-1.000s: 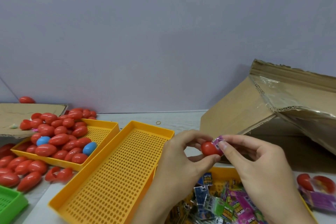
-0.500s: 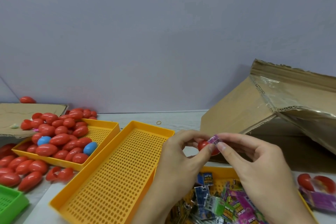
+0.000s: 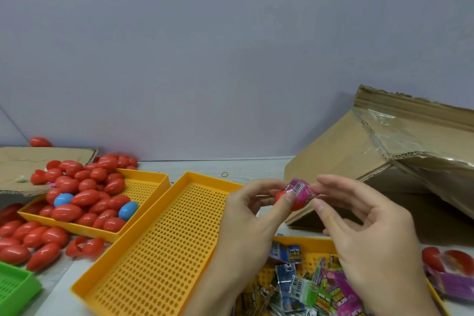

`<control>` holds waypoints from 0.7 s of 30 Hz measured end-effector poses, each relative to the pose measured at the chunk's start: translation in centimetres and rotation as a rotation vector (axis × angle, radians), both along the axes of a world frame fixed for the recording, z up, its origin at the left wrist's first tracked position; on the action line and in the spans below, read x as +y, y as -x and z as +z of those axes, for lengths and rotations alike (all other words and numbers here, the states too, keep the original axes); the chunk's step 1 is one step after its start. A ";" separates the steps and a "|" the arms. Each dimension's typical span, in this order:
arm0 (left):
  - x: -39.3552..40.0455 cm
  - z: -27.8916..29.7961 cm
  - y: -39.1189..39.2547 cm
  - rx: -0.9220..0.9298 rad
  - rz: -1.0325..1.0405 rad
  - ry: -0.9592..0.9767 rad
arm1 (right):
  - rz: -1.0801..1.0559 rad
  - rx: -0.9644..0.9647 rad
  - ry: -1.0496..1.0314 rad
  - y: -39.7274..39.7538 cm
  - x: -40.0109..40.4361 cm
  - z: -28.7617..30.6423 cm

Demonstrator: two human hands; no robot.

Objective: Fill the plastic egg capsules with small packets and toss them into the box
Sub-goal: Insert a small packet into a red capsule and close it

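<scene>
Pale wall is filling the upper view, and a white table (image 3: 256, 169) is carrying the work below it. Near the table's middle, the left hand (image 3: 246, 215) is gripping a red egg capsule (image 3: 280, 195) between thumb and curled fingers, while the right hand (image 3: 366, 233) is pinching a pink packet (image 3: 304, 191) with thumb and forefinger and pressing it against the capsule's open side. How much of the packet is already inside is hard to tell, since fingers are covering the seam.

Behind the hands, toward the table's right edge, the cardboard box (image 3: 346, 151) is lying tipped with its opening facing the person. At the near edge a yellow tray (image 3: 305, 241) is holding more small packets (image 3: 307, 292). An empty yellow tray (image 3: 164, 238) is sitting at the centre, and another yellow tray (image 3: 154, 179) at the left is holding spare red capsules (image 3: 84, 197).

To do this well, the packet probably needs folding tight and pushing fully below the rim, so no corner is getting caught when the halves are snapping together. Holding the capsule steady while the right fingertips are tucking should be helping.
</scene>
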State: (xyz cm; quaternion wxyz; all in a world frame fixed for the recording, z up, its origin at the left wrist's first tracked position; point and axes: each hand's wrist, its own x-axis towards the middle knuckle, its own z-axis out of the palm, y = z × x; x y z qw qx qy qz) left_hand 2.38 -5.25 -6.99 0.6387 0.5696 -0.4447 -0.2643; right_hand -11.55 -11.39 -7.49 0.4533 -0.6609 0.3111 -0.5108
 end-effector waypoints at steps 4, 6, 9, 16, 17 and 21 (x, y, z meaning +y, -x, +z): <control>0.0 0.0 0.1 0.037 -0.020 -0.003 | -0.020 -0.016 -0.002 -0.1 0.0 -0.1; 0.0 0.0 0.2 0.059 -0.029 -0.005 | -0.013 -0.046 -0.016 -0.2 0.0 -0.2; 0.0 0.0 0.2 0.087 -0.036 -0.007 | 0.029 -0.094 -0.057 -0.2 -0.3 -0.2; 0.1 0.4 0.7 0.280 -0.085 0.011 | 0.125 -0.100 -0.171 -0.5 -0.3 -0.2; 0.1 0.4 0.7 0.304 -0.086 0.009 | 0.129 -0.103 -0.179 -0.5 -0.4 -0.2; 0.1 0.6 0.8 0.381 -0.093 0.009 | 0.144 -0.093 -0.188 -0.4 -0.3 -0.1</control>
